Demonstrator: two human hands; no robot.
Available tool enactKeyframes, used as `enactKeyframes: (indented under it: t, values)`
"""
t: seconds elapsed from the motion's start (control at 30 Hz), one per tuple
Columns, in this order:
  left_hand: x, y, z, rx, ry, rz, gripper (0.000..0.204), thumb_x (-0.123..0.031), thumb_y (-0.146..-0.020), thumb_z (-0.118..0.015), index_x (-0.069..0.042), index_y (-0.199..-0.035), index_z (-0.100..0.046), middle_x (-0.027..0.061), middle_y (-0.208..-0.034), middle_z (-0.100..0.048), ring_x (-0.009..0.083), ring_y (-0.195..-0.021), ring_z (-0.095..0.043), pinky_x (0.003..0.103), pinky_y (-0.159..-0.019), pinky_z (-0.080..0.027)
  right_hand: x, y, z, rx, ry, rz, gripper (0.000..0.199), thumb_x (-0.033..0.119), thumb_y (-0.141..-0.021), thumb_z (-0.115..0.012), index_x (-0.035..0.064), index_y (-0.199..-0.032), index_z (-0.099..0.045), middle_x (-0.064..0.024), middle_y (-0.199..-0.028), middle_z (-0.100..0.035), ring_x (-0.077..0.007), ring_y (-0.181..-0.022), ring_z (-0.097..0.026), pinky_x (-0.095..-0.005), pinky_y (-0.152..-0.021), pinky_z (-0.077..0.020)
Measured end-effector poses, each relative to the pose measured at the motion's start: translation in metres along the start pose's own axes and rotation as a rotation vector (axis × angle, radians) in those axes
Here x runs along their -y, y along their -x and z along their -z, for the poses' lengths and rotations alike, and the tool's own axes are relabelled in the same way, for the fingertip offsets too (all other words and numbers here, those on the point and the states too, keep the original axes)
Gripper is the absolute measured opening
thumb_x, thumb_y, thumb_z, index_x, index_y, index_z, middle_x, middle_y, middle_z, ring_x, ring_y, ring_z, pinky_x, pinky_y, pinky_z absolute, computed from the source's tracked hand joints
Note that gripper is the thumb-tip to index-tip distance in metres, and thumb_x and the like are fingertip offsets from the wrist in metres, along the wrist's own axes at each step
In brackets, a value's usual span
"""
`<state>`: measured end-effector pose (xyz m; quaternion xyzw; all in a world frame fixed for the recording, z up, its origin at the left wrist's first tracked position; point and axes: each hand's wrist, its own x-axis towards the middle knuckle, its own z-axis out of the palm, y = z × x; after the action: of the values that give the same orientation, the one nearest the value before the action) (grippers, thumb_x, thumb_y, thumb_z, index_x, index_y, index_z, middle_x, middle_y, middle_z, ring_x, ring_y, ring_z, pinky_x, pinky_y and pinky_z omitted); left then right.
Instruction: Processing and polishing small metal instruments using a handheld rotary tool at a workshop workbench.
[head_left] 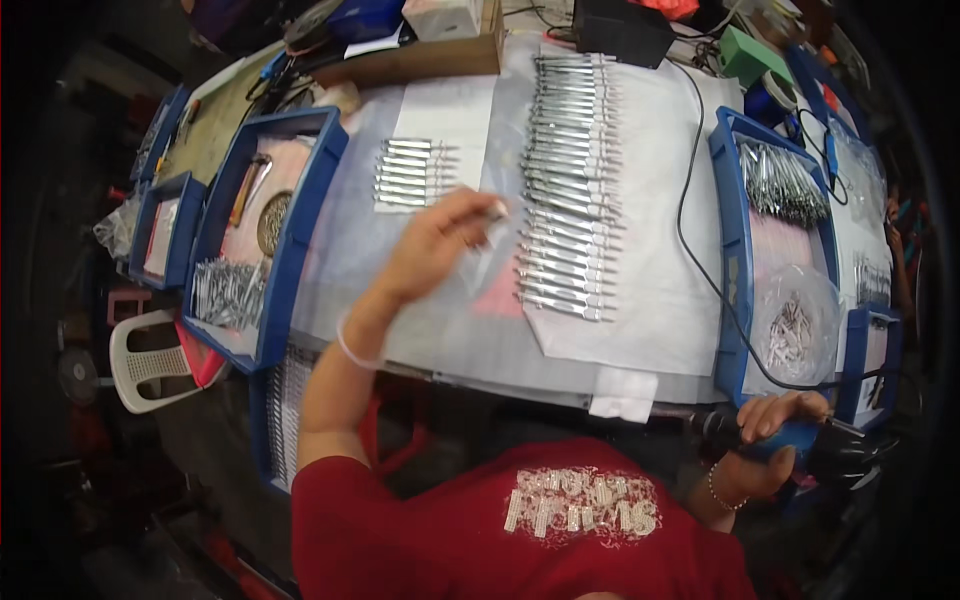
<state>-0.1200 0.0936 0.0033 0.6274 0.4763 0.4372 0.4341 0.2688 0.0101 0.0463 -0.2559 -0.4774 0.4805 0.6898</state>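
At lower right, we list our right hand (757, 470) clamped on a blue-and-black power tool (842, 452), and at centre our left hand (437, 245), grip too blurred to tell, near silver rods (570, 185) at upper centre.

On the table (440, 345), a short row of rods (408, 172) is being flanked on its right by a long row (570, 185). The left hand (445, 240) is being held before the short row. Both rows are being bordered by a left bin (300, 230) and a right bin (733, 250), whose near end is being crossed by a cord (683, 205). Before it, a power tool (800, 437) is being gripped by the right hand (765, 470).
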Motion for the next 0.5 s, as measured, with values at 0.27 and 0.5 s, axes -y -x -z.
enactKeyframes:
  t: [0.27,0.5]
  values:
    - [0.089,-0.113,0.137,-0.009,-0.470,0.054,0.011,-0.005,-0.084,-0.062,-0.001,-0.094,-0.060,0.0017,-0.081,-0.062,0.0094,-0.076,-0.055,0.024,-0.069,-0.045,-0.013,0.007,-0.028,-0.031,0.179,-0.162,0.057,0.028,-0.077,-0.072,0.0019,-0.111,-0.035,-0.0078,-0.071,-0.051,-0.0171,-0.056,-0.051,-0.0272,-0.054,-0.0443]
    - [0.104,-0.135,0.151,0.213,-0.336,0.364,0.010,-0.004,-0.081,-0.066,-0.002,-0.090,-0.066,0.0032,-0.081,-0.063,0.0111,-0.075,-0.057,0.025,-0.071,-0.047,-0.010,-0.004,-0.037,0.055,0.196,-0.258,0.054,0.022,-0.079,-0.071,0.0009,-0.114,-0.036,-0.0096,-0.076,-0.053,-0.0178,-0.066,-0.054,-0.0300,-0.062,-0.0473]
